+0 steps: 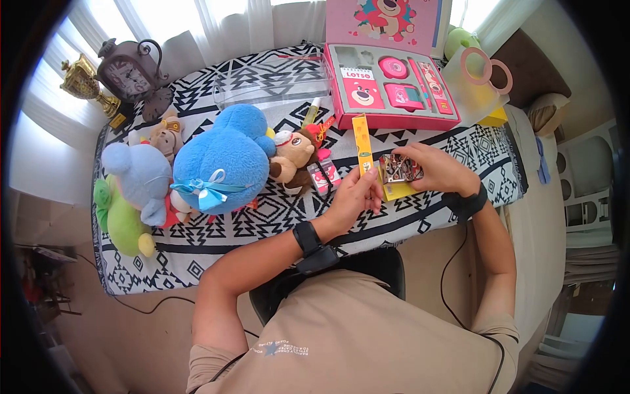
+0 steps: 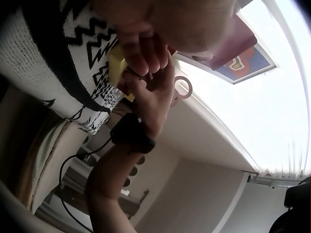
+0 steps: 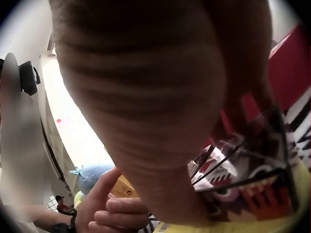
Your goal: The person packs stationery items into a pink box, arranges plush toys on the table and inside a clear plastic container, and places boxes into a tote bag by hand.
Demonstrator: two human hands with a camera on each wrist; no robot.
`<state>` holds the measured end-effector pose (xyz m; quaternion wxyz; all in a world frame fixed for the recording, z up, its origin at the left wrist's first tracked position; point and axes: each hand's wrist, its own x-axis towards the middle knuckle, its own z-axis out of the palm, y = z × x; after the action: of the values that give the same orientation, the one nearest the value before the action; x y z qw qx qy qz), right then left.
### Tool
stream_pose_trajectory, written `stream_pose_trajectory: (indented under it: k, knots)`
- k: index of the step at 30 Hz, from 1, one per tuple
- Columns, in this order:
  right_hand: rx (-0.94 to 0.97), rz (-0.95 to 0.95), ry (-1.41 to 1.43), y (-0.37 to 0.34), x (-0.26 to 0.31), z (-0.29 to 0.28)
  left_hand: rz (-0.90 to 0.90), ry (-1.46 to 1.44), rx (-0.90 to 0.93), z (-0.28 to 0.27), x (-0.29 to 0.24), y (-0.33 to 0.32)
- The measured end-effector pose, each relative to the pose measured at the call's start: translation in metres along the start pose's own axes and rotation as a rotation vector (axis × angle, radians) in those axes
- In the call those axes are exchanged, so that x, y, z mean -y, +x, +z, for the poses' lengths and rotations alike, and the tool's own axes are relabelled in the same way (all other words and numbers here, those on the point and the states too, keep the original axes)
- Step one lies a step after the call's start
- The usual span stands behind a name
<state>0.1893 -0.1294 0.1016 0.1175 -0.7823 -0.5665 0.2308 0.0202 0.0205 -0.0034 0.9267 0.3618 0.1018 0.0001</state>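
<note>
My left hand [image 1: 354, 200] pinches the lower end of a narrow yellow printed carton [image 1: 363, 138], which stands up from the fingers. In the right wrist view the thumb lies along this carton [image 3: 123, 188]. To its right, my right hand [image 1: 443, 169] grips a small box with a dark, colourful print [image 1: 399, 169], fingers and thumb around its sides. Under that box lies a flat yellow piece [image 1: 396, 192]; the right wrist view shows the printed box [image 3: 252, 196] with dark edges right over it. In the left wrist view the right hand [image 2: 153, 92] is partly hidden behind the left fingers.
An open pink gift set box [image 1: 394, 121] stands behind the hands. Left of them are a blue plush toy [image 1: 223, 157], a brown plush [image 1: 293, 157] and a small pink card [image 1: 325, 176]. A clear tray [image 1: 272, 82], a clock [image 1: 128, 72] and a trophy [image 1: 85, 82] stand further back.
</note>
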Motion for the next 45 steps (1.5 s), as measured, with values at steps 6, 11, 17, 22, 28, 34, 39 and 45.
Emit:
stream_pose_trajectory:
  k: [6, 11, 17, 22, 28, 34, 39, 45]
  knots:
    - [-0.143, -0.03, -0.041, -0.004, -0.025, -0.027, -0.055, 0.021, 0.048, -0.003, -0.004, -0.001]
    - [-0.188, 0.107, -0.041, -0.006, -0.039, -0.014, -0.145, -0.084, 0.069, -0.002, -0.006, -0.003]
    - [-0.119, -0.093, 0.045, -0.016, 0.001, -0.001, -0.229, -0.099, 0.136, -0.005, -0.005, -0.003]
    - [-0.126, -0.19, -0.235, -0.01, 0.016, 0.027, -0.204, -0.153, 0.187, -0.009, -0.005, -0.003]
    - [-0.095, -0.196, -0.331, -0.003, 0.02, 0.035, -0.318, -0.049, 0.446, -0.009, -0.001, -0.013]
    - [-0.108, -0.109, 0.018, -0.015, 0.031, -0.008, -0.34, 0.022, 0.455, -0.008, -0.004, -0.015]
    - [-0.171, -0.065, 0.5, -0.034, 0.026, -0.026, -0.417, 0.226, 0.425, 0.003, -0.019, -0.022]
    - [-0.398, -0.203, 0.673, -0.044, 0.012, -0.027, -0.442, 0.499, 0.484, 0.002, -0.043, -0.044]
